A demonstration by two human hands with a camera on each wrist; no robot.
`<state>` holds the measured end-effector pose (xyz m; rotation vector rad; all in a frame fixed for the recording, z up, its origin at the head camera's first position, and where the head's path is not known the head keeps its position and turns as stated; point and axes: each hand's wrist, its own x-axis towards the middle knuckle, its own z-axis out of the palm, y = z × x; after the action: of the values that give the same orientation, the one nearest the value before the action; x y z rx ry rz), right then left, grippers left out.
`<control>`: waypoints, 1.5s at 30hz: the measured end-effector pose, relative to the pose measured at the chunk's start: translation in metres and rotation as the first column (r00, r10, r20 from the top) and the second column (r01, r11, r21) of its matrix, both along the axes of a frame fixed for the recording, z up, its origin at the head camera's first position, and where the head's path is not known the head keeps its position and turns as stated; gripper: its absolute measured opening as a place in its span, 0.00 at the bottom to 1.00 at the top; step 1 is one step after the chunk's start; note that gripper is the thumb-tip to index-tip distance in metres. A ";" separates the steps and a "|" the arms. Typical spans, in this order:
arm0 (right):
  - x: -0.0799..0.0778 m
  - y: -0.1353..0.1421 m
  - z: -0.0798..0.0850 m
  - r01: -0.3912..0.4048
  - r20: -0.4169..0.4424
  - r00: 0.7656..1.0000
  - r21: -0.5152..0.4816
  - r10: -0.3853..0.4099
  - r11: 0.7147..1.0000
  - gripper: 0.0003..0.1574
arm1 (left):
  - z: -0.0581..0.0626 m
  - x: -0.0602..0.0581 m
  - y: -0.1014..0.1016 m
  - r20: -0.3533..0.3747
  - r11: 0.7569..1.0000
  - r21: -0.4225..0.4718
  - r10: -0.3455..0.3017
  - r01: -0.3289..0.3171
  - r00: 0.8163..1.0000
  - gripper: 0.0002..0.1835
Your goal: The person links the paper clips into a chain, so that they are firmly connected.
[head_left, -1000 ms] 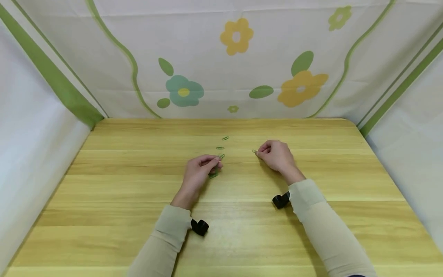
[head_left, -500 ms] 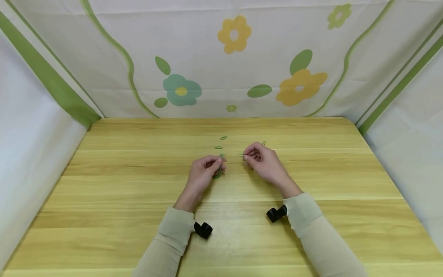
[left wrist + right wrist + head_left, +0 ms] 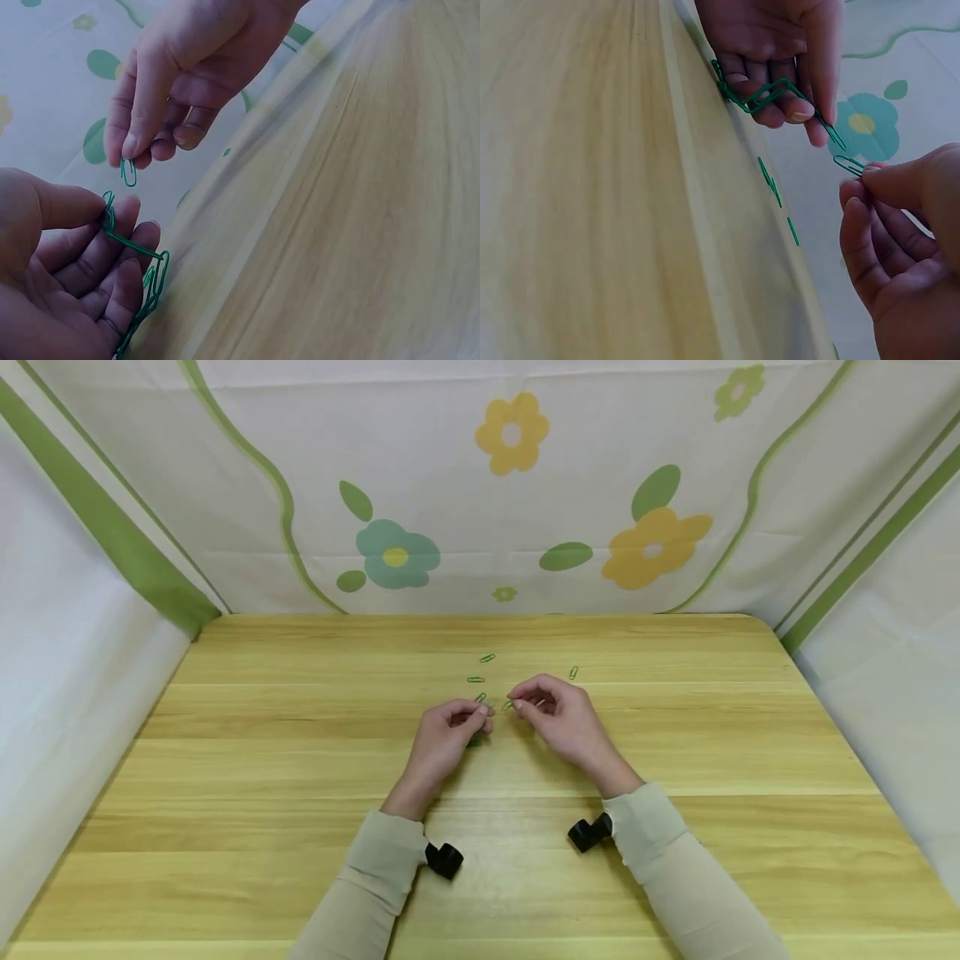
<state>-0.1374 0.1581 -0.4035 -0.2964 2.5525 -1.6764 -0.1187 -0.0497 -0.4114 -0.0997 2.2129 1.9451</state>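
Note:
My left hand pinches the end clip of a chain of linked green paper clips between thumb and index finger. The rest of that chain runs across the other fingers and hangs down past them. Facing it, my right hand pinches a single green paper clip by one end, its loop pointing at the chain. A small gap separates this clip from the chain's end clip in both wrist views. Both hands are close together, above the middle of the wooden table.
Loose green paper clips lie on the table beyond the hands: one far back, a second clip nearer, a third clip by the left fingertips. Another clip lies behind the right hand. A flowered curtain hangs along the back edge.
My right hand has moved left with its paper clip, close to the left hand, uncovering a loose clip behind it. The left hand has shifted slightly right with the chain.

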 end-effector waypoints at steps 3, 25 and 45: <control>0.001 -0.002 0.000 0.001 -0.025 1.000 -0.009 -0.001 1.000 0.07 | 0.001 0.001 0.001 -0.008 1.000 -0.005 0.002 -0.002 1.000 0.10; 0.004 -0.014 0.000 -0.013 -0.297 0.953 0.140 0.054 0.990 0.07 | -0.003 0.003 0.003 -0.026 1.000 0.002 -0.016 0.016 1.000 0.11; 0.008 -0.016 0.003 -0.041 -0.264 0.962 0.133 0.075 0.990 0.10 | 0.000 0.005 0.000 -0.014 1.000 0.013 -0.024 0.024 1.000 0.10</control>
<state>-0.1295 0.1416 -0.4007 -0.6226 2.7939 -1.5394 -0.1138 -0.0495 -0.4111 -0.0571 2.1996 1.9532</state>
